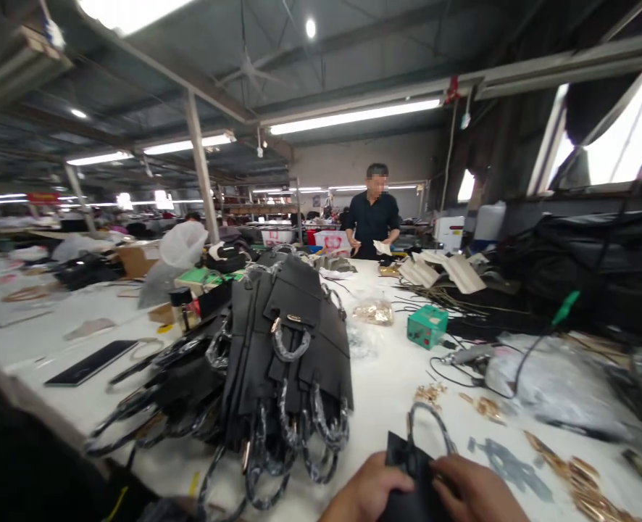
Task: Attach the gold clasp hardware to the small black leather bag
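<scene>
My left hand (pixel 369 487) pinches the left side of a black bag panel (pixel 414 500) at the bottom of the view. On the panel's right side, the fingers of my right hand (pixel 478 489) are closed against it. A looped handle (pixel 435 415) with a gold fitting rises from the panel's top. Part of the panel is hidden by my hands and the lower frame edge. To the left lies a tall pile of similar black panels (pixel 291 290), their handles wrapped in clear plastic.
Gold metal pieces (pixel 582 475) and grey flat strips (pixel 509 464) lie to the right. A green box (pixel 427 326) with cables stands beyond, near a clear plastic bag (pixel 560 384). At left lies a dark phone-like slab (pixel 91 362). A co-worker (pixel 372 217) stands across the table.
</scene>
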The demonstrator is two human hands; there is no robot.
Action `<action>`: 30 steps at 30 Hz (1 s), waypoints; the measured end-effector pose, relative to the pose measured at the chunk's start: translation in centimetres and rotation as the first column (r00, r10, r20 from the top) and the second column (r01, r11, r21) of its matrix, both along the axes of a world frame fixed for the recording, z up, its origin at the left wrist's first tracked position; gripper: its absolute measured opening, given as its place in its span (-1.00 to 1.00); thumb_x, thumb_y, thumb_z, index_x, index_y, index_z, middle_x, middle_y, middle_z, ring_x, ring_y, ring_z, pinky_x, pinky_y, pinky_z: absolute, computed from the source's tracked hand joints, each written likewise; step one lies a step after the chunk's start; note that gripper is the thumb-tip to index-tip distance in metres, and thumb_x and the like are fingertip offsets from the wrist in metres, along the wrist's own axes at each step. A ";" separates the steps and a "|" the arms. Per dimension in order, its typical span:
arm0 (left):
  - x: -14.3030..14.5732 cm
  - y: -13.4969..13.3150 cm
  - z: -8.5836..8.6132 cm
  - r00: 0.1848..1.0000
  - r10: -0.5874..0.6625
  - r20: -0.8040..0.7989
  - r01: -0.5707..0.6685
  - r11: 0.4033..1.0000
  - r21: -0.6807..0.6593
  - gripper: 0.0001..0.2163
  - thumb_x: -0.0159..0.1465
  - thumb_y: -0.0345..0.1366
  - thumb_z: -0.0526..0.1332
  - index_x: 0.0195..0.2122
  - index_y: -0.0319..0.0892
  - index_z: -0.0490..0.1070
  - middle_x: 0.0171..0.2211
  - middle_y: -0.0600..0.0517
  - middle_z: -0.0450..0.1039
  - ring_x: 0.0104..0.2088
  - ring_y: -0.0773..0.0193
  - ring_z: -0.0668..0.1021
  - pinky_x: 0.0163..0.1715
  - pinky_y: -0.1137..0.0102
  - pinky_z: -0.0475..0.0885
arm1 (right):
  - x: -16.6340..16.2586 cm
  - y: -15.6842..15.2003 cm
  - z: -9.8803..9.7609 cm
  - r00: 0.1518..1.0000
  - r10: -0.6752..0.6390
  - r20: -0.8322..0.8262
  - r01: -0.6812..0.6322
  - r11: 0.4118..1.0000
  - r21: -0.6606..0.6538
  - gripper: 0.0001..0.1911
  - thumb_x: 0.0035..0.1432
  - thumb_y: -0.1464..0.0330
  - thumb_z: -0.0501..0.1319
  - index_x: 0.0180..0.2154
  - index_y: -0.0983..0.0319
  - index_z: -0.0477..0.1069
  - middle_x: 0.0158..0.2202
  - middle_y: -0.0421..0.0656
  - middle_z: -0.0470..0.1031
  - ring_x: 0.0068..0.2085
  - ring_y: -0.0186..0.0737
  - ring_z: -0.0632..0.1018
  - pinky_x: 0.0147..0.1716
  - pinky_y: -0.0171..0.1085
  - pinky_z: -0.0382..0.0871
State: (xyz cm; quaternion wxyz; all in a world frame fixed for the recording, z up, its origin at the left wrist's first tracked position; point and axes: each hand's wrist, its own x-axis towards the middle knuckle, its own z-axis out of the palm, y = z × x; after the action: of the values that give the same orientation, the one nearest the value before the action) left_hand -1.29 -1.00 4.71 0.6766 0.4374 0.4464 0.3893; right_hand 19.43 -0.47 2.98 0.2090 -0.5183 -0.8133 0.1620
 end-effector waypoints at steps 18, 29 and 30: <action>-0.4 1.6 -1.5 0.983 -0.139 0.121 0.143 0.989 -0.027 -0.67 -0.06 -0.37 0.29 -0.22 -0.34 0.56 -0.40 -0.10 0.58 -0.34 0.07 0.58 -0.24 0.28 0.39 | -0.3 -0.9 2.9 1.000 -0.022 0.014 0.023 1.000 -0.008 -0.78 0.23 0.34 0.10 -0.33 0.12 0.53 -0.30 -0.19 0.59 -0.25 -0.23 0.57 -0.27 -0.37 0.27; 0.1 0.7 0.0 0.985 -0.074 0.154 0.110 0.964 -0.241 -0.67 0.01 -0.37 0.35 -0.17 -0.31 0.50 -0.35 -0.12 0.61 -0.41 0.14 0.60 -0.30 0.30 0.46 | 1.5 0.1 3.5 0.996 -0.018 -0.084 0.008 0.992 -0.124 -0.83 0.21 0.30 0.21 -0.20 0.10 0.58 -0.22 -0.22 0.62 -0.19 -0.21 0.58 -0.17 -0.32 0.34; 0.1 0.7 0.0 0.984 -0.076 0.159 0.113 0.964 -0.240 -0.67 0.01 -0.38 0.35 -0.16 -0.31 0.50 -0.35 -0.12 0.61 -0.40 0.14 0.60 -0.30 0.30 0.45 | 1.4 0.0 3.4 0.996 -0.017 -0.086 0.007 0.994 -0.109 -0.83 0.22 0.30 0.21 -0.20 0.10 0.58 -0.21 -0.22 0.62 -0.18 -0.22 0.58 -0.17 -0.32 0.34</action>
State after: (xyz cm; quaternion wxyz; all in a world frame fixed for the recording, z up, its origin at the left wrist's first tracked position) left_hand -1.18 -0.34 4.70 0.7751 0.3401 0.4185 0.3292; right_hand 20.87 -0.48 6.42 0.2167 -0.5263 -0.7902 0.2272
